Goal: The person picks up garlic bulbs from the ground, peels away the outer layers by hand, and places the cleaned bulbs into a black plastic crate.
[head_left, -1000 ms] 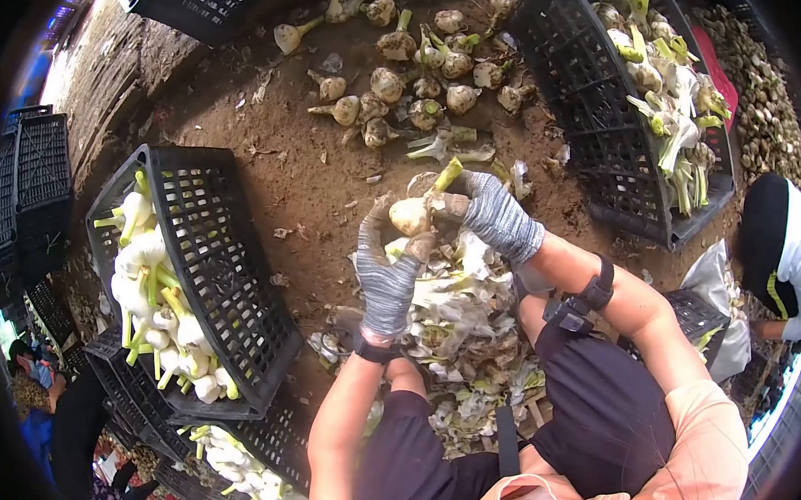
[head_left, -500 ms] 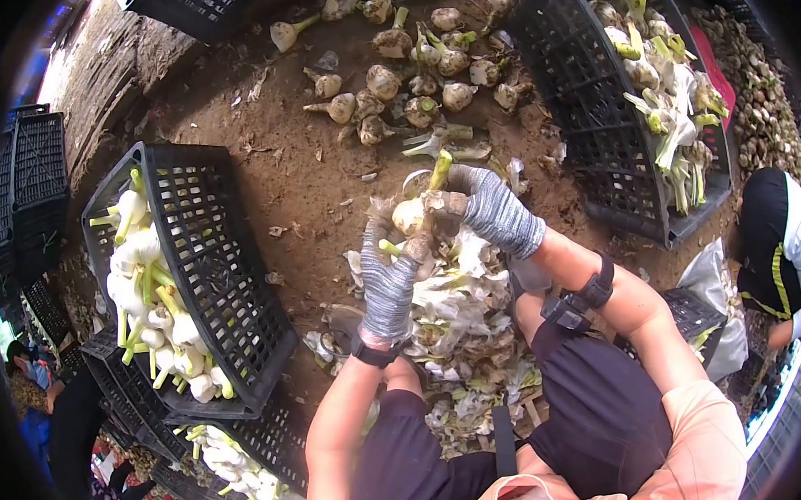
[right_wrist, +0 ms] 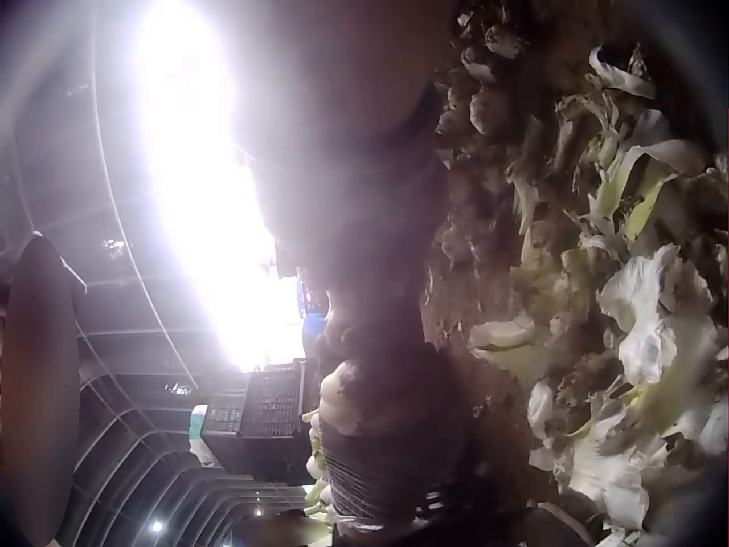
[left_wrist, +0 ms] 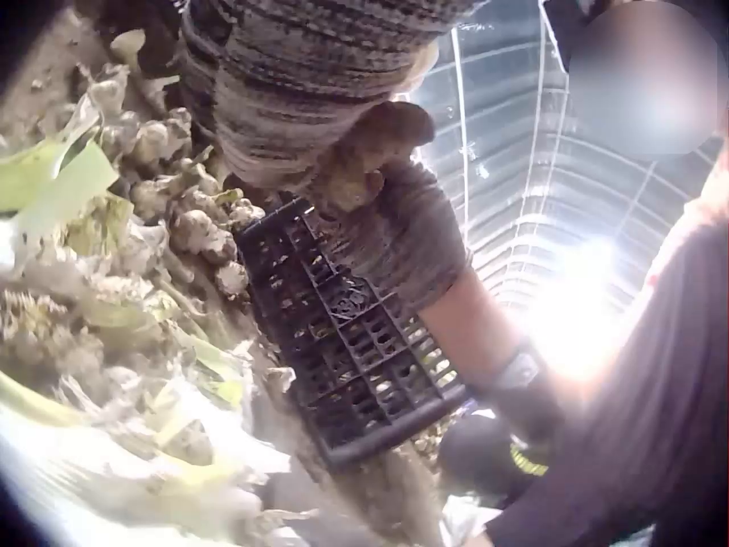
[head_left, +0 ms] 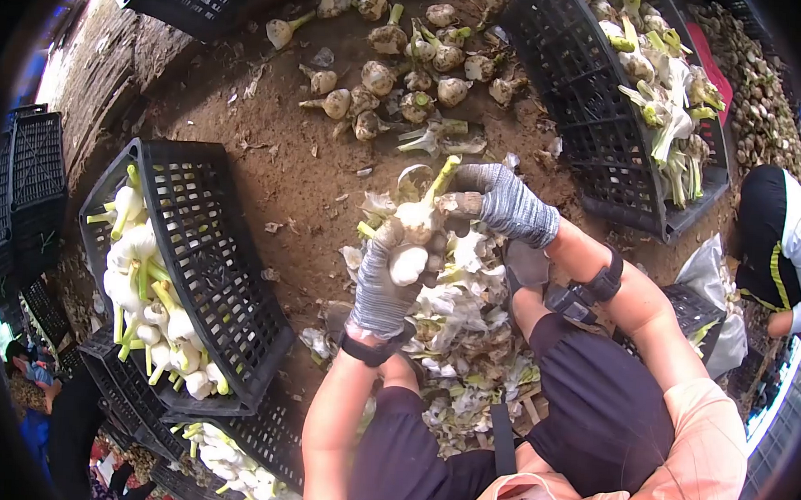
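Both hands wear grey knitted gloves with soiled fingertips. In the head view, a garlic bulb (head_left: 418,216) with a thick green stem (head_left: 444,174) sits between them, loose skin beside it. My left hand (head_left: 382,290) grips this bulb from the left, and a second, clean white garlic bulb (head_left: 408,265) lies in the same palm. A short cut stem (head_left: 366,230) sticks out beyond the left fingers. My right hand (head_left: 516,208) pinches the first bulb at the base of its stem, fingers curled. The right wrist view is dark around the hands, with a pale bulb (right_wrist: 342,393) showing.
Peeled skins (head_left: 456,316) are heaped below the hands. Several unpeeled bulbs (head_left: 378,77) lie on the dirt ahead. A black crate (head_left: 214,267) of clean garlic stands at left, another crate (head_left: 589,106) with stemmed garlic at upper right. Another person (head_left: 772,238) is at far right.
The left hand has turned, bringing the clean white bulb into sight in its palm. The right hand has shifted slightly right, still at the stemmed bulb.
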Demonstrator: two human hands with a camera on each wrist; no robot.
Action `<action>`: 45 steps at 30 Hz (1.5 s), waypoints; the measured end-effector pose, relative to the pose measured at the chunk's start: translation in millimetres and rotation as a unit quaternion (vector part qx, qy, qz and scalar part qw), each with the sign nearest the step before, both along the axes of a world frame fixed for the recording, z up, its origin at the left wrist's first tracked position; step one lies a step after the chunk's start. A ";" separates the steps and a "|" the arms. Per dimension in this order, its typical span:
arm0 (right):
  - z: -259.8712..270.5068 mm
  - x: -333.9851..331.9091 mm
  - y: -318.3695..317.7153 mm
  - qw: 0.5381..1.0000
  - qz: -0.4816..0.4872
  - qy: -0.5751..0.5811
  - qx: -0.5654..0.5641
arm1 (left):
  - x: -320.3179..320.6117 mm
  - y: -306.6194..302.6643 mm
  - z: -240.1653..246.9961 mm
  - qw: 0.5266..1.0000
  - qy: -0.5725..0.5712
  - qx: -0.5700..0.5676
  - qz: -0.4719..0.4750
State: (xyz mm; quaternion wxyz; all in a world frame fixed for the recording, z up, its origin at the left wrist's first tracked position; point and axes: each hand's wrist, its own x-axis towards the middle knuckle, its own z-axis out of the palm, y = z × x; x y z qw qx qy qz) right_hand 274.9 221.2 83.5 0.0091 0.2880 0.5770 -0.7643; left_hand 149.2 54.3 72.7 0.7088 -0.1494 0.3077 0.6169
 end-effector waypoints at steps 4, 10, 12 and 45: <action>1.9 0.0 -2.9 0.999 -0.014 0.001 0.043 | 4.3 1.7 1.7 0.994 0.102 -0.026 -0.002; 6.0 -7.5 -15.8 0.985 -0.107 -0.052 -0.122 | 11.0 1.2 1.6 0.912 0.410 -0.004 -0.008; 0.3 -4.7 -21.9 0.974 -0.133 -0.042 -0.178 | 13.9 -0.5 -21.2 0.766 0.640 0.053 0.028; -15.0 12.4 -25.3 0.980 -0.055 0.145 0.127 | -9.8 -8.9 -9.6 0.992 0.081 0.096 0.029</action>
